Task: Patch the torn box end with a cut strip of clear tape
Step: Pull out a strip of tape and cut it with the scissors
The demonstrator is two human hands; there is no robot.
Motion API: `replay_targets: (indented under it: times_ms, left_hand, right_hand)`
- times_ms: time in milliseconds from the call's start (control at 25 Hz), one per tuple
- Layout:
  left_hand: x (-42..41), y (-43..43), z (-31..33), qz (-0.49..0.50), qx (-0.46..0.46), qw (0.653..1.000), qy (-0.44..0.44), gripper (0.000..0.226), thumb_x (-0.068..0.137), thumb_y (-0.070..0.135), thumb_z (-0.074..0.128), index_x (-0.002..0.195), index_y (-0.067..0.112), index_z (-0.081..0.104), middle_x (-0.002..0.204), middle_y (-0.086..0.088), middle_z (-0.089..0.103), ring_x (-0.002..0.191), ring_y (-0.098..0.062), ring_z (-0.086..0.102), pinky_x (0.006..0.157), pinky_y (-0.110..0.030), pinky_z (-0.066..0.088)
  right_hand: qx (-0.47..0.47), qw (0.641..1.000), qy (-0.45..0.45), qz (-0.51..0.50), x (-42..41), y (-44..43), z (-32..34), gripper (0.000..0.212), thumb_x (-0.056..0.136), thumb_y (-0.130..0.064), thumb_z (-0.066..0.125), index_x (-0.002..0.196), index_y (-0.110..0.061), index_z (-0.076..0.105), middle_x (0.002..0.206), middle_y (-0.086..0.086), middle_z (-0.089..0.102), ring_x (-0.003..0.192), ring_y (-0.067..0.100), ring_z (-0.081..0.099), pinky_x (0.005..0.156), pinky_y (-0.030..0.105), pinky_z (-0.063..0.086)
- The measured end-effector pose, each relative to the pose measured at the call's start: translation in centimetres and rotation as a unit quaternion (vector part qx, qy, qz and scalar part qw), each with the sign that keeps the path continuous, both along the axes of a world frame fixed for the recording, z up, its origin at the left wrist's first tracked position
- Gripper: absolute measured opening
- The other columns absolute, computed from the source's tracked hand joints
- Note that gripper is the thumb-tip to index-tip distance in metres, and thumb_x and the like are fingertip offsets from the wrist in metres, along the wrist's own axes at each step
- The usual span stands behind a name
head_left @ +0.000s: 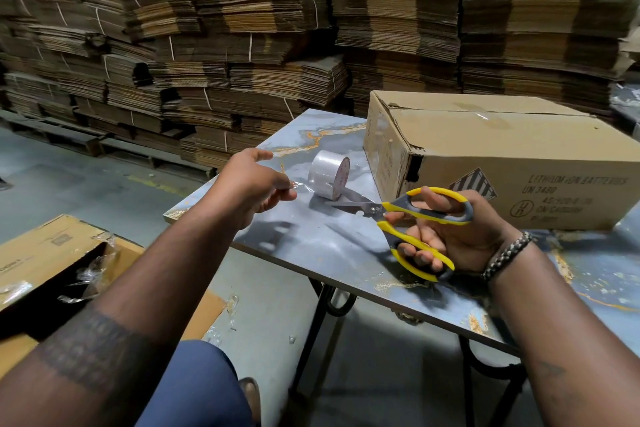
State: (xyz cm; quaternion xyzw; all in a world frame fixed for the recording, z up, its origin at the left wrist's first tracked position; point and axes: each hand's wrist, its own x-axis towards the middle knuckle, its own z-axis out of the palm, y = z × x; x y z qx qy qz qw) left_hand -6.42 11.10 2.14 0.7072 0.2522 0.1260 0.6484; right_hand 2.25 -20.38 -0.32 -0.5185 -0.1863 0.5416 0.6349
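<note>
Yellow-grey scissors (408, 218): held in right hand (460, 236), fingers through both loops, blades parted, tips just beside the roll.
Left hand (249, 191): thumb and fingers pinch the free tape end (294, 185), drawn out from the roll.
Tape roll (329, 174): on edge on the table (311, 243), near the box.
Box (502, 163): on the table beyond the roll, torn corner (414, 166) facing it.
Background: stacked flat cardboard (242, 45).

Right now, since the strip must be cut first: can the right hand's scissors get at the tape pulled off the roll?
Probably yes. The right hand holds the scissors open, blades beside the tape roll, while the left hand pinches the pulled strip. Nothing lies between them.
</note>
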Motion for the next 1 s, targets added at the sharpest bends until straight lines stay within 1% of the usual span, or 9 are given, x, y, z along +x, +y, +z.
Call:
replay_targets:
  times_ms: [80,160,320,520,760,1000]
  left_hand:
    - [0.2,0.1,0.1,0.001,-0.002,1.0,0.0,0.066,0.09,-0.013,0.07,0.146,0.016,0.049,0.104,-0.025,0.077,0.061,-0.018,0.078,0.05,-0.021,0.051]
    - [0.2,0.1,0.1,0.0,0.0,1.0,0.002,0.065,0.09,-0.013,0.07,0.145,0.016,0.05,0.104,-0.025,0.077,0.063,-0.018,0.079,0.052,-0.022,0.051]
    - [0.1,-0.1,0.2,-0.002,-0.005,1.0,0.002,0.065,0.09,-0.013,0.07,0.145,0.016,0.049,0.106,-0.026,0.076,0.061,-0.018,0.079,0.049,-0.02,0.05]
    - [0.1,0.0,0.1,-0.002,-0.008,1.0,0.001,0.065,0.09,-0.013,0.07,0.145,0.016,0.05,0.104,-0.025,0.077,0.064,-0.018,0.08,0.048,-0.021,0.05]
    - [0.0,0.2,0.3,0.001,-0.021,1.0,-0.002,0.063,0.09,-0.014,0.07,0.142,0.016,0.051,0.104,-0.026,0.077,0.061,-0.019,0.079,0.045,-0.02,0.05]
    - [-0.1,0.3,0.2,0.002,-0.023,1.0,-0.002,0.064,0.09,-0.014,0.069,0.144,0.015,0.05,0.101,-0.025,0.077,0.06,-0.018,0.079,0.045,-0.019,0.05]
  right_hand:
    - [0.018,1.0,0.015,0.015,0.3,-0.4,-0.3,0.075,0.075,-0.047,0.088,0.127,0.0,0.059,0.09,0.027,0.064,0.063,0.033,0.067,0.051,0.034,0.059]
    - [0.027,0.999,0.02,0.023,0.4,-0.2,-0.6,0.074,0.078,-0.048,0.085,0.128,0.0,0.057,0.091,0.027,0.064,0.064,0.033,0.067,0.052,0.034,0.06]
    - [0.028,0.999,0.008,0.023,0.8,1.5,-0.6,0.071,0.077,-0.05,0.086,0.122,-0.001,0.064,0.088,0.026,0.065,0.061,0.031,0.067,0.05,0.033,0.059]
    - [0.038,0.999,0.005,0.032,1.2,3.1,-0.6,0.068,0.078,-0.05,0.084,0.12,-0.001,0.065,0.087,0.026,0.066,0.06,0.028,0.067,0.049,0.03,0.058]
    - [0.045,0.998,0.004,0.034,1.8,3.6,-1.1,0.067,0.079,-0.052,0.082,0.12,-0.002,0.067,0.087,0.023,0.067,0.06,0.025,0.065,0.049,0.027,0.055]
    - [0.071,0.996,0.051,0.02,1.8,3.8,-1.6,0.062,0.077,-0.04,0.088,0.12,0.0,0.068,0.085,0.02,0.064,0.057,0.019,0.062,0.046,0.023,0.053]
